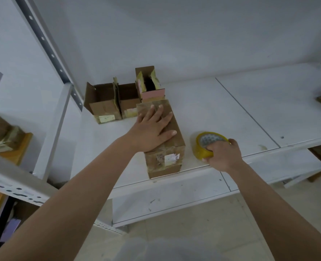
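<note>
At frame centre we press our left hand [152, 129] flat on the taped carton [171, 147]; lower right of it, our right hand [224, 155] grips the yellow tape roll [203, 149] on the white shelf [240, 110].

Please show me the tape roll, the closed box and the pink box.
tape roll [200, 150], head view, on its yellow outer band.
closed box [171, 145], head view, on its top face near the front.
pink box [152, 94], head view, on its pink front.

Both bare forearms are stretched forward. The left hand [152, 129] is laid flat, palm down, fingers spread, while the right hand [224, 155] is held nearer, fingers curled round a tape roll [200, 152].
</note>
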The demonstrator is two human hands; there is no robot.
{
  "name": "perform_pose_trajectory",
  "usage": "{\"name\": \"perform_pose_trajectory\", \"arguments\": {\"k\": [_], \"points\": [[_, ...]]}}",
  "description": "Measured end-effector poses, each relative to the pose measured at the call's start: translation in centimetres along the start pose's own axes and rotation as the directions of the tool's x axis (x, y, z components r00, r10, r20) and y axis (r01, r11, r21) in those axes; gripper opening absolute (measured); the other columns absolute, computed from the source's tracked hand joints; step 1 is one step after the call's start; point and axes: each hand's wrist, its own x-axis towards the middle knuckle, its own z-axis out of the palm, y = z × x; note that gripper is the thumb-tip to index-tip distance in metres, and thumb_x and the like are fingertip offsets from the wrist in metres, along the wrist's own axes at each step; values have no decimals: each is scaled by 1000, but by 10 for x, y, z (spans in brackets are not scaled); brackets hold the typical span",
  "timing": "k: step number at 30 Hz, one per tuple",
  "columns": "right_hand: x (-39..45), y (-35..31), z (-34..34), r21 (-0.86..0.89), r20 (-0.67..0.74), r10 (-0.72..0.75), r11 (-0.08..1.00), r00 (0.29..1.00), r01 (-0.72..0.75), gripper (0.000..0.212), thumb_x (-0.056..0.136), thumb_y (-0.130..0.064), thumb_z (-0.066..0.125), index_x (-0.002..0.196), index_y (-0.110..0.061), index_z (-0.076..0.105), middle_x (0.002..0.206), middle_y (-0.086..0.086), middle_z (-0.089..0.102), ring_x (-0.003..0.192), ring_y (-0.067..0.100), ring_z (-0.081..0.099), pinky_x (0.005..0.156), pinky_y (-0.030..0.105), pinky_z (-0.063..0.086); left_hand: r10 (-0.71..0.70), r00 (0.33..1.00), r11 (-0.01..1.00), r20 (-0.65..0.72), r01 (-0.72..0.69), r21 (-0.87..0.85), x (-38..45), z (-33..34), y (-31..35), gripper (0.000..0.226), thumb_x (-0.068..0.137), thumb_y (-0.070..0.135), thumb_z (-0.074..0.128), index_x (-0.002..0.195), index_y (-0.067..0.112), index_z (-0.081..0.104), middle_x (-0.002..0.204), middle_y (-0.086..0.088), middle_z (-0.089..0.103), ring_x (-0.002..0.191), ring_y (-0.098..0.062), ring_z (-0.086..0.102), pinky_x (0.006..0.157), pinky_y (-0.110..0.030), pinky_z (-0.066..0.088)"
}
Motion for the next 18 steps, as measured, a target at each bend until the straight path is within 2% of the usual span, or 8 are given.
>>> {"name": "perform_pose_trajectory", "arguments": {"k": [3,5,7,8,10,12,14,18], "points": [[-3,7,-35,33,-50,16,999,999,-14,28,88,-50,58,105,-29,65,111,-4,63,114,18,55,98,32,30,-11,1000,1000,28,12,-22,-1,-4,-2,70,97,61,23,156,29,2,163,-6,-13,148,-26,-17,118,-47,-5],[-8,17,-67,295,-108,6,955,994,26,21,85,-42,67,83,-21,64,86,-2,60,97,22,58,84,30,33,-15,1000,995,26,17,-97,-4,-12,2,68,97,59,25,155,27,10,164,-5,-4,149,-25,-11,119,-48,-2],[-16,21,-95,658,-98,-29,748,995,86,21,81,-27,75,74,-10,65,71,1,58,76,20,58,74,30,39,-12,998,928,-54,-10,-373,-10,-23,13,61,95,62,26,142,26,40,153,-6,35,144,-21,27,117,-47,21],[-21,18,-106,763,-98,-65,635,993,117,15,81,-21,77,77,-8,69,71,4,61,73,17,58,72,29,42,-30,991,842,-133,-47,-538,-14,-27,21,57,91,67,26,121,27,52,129,-3,55,121,-10,50,105,-40,38],[-28,10,-120,814,-102,-128,559,986,157,11,81,-16,77,85,-8,73,77,14,67,73,15,61,73,29,46,-111,960,692,-257,-111,-713,-18,-38,38,53,82,75,27,90,30,55,92,11,60,79,8,55,75,-19,42],[-32,1,-125,808,-95,-173,562,980,177,14,81,-17,77,88,-5,72,86,20,68,75,16,61,74,31,46,-124,951,634,-284,-144,-759,-18,-46,50,65,81,74,31,79,19,65,77,4,70,70,-4,66,65,-15,46],[-33,-3,-129,808,-74,-209,561,975,182,9,82,-18,76,83,-10,72,79,12,68,71,11,61,70,30,47,-113,952,666,-284,-140,-733,-17,-50,59,68,84,71,39,71,12,68,66,0,71,62,-11,68,64,-23,53],[-35,-4,-136,850,-18,-282,501,959,164,8,83,-22,74,81,-15,71,66,-6,67,63,4,63,62,21,48,-130,885,817,-448,-160,-554,-16,-49,57,46,93,47,58,65,11,67,56,4,67,51,-4,60,69,-36,57]]}}
